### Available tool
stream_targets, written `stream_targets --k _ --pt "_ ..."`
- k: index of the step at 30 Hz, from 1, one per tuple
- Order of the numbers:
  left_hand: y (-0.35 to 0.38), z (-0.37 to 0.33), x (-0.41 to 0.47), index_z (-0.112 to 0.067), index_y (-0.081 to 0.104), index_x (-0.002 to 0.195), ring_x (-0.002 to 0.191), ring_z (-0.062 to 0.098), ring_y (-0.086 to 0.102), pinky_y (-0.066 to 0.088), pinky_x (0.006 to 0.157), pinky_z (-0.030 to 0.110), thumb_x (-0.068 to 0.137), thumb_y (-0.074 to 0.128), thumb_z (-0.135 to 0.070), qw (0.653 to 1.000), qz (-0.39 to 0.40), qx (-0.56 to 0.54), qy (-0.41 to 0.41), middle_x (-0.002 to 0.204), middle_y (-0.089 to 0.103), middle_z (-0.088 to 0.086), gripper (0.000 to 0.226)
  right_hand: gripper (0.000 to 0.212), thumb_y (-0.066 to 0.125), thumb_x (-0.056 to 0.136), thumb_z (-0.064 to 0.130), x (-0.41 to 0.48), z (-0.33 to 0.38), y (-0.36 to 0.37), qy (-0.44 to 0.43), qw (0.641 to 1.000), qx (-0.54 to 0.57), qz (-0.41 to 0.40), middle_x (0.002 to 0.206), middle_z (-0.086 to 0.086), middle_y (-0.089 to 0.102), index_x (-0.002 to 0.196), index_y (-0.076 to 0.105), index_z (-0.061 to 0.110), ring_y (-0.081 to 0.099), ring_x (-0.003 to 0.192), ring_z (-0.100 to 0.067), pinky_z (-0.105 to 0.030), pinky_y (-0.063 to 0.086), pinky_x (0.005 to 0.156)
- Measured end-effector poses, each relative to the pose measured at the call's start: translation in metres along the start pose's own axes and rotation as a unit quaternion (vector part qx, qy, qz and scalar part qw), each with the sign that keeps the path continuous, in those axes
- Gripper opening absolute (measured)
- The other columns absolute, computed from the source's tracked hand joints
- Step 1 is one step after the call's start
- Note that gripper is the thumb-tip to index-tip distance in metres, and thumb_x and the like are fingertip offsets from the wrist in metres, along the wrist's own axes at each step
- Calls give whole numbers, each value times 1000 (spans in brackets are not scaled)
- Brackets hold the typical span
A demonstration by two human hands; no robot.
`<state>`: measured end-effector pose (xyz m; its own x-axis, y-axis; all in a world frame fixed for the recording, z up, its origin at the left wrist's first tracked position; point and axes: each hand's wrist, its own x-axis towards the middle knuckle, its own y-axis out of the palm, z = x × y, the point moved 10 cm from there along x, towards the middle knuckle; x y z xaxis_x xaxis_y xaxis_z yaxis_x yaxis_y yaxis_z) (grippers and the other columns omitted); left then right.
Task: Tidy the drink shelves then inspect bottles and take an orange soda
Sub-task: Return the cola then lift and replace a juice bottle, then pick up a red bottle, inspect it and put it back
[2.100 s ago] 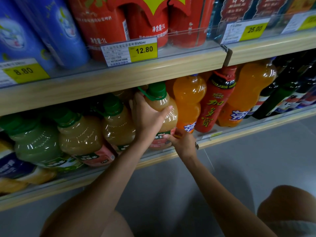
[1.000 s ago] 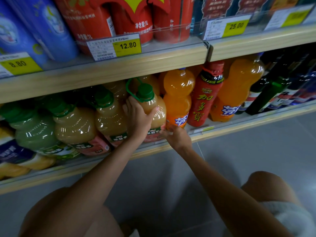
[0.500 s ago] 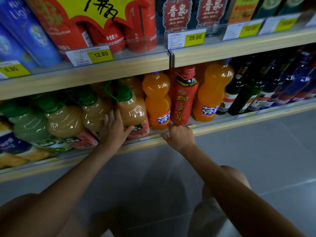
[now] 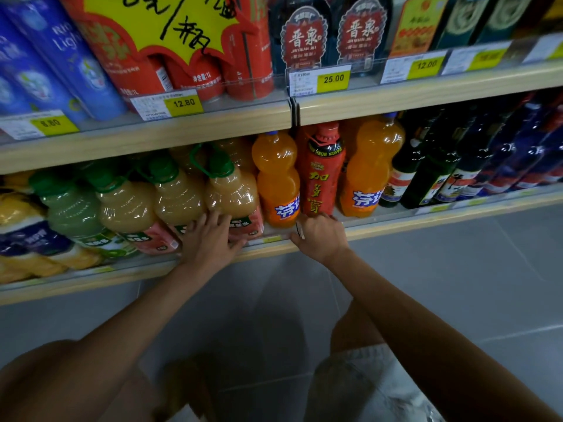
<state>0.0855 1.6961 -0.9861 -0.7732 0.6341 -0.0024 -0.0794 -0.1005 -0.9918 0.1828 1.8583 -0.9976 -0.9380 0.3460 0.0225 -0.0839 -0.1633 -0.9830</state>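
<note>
Two orange soda bottles stand on the lower shelf [image 4: 396, 222]: one [image 4: 276, 178] left of a red bottle [image 4: 324, 169], the other [image 4: 371, 166] right of it. A row of green-capped juice bottles fills the left part; the nearest one [image 4: 233, 193] stands beside the left orange soda. My left hand [image 4: 210, 242] lies flat, fingers spread, against the base of that juice bottle. My right hand [image 4: 320, 236] rests on the shelf's front edge below the red bottle, fingers curled, with nothing held.
Dark glass bottles [image 4: 432, 172] and blue bottles [image 4: 530, 153] fill the lower shelf's right side. The upper shelf [image 4: 213, 123] carries blue cans, red packs with a yellow sign, dark bottles and price tags. Grey floor tiles [image 4: 457, 284] lie below; my knees are low in view.
My left hand has let go of the juice bottle's neck and slid down to its base. My right hand has shifted right along the shelf edge. The view has pulled back.
</note>
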Motion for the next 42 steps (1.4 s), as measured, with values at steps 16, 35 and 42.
stream_targets --k 16,35,42 --pt "-78 -82 23 -20 43 131 124 23 41 31 102 40 87 50 -56 993 -34 -40 106 134 47 2 57 37 52 90 44 -9 -24 -67 14 999 -13 -40 105 -11 66 106 60 12 59 103 -29 -35 44 86" --pt "-39 -71 66 -19 49 127 126 26 40 24 108 42 88 54 -48 984 1 -116 132 130 50 1 49 47 55 89 32 64 -37 -97 104 969 14 -223 120 -19 43 127 47 7 50 104 -34 -31 37 60" --pt "-36 -74 72 -19 49 126 120 26 45 30 102 41 87 55 -48 976 -28 -162 143 126 53 2 49 24 56 90 21 51 -43 -88 114 965 68 -227 116 -21 41 106 55 3 51 93 -33 -32 48 61"
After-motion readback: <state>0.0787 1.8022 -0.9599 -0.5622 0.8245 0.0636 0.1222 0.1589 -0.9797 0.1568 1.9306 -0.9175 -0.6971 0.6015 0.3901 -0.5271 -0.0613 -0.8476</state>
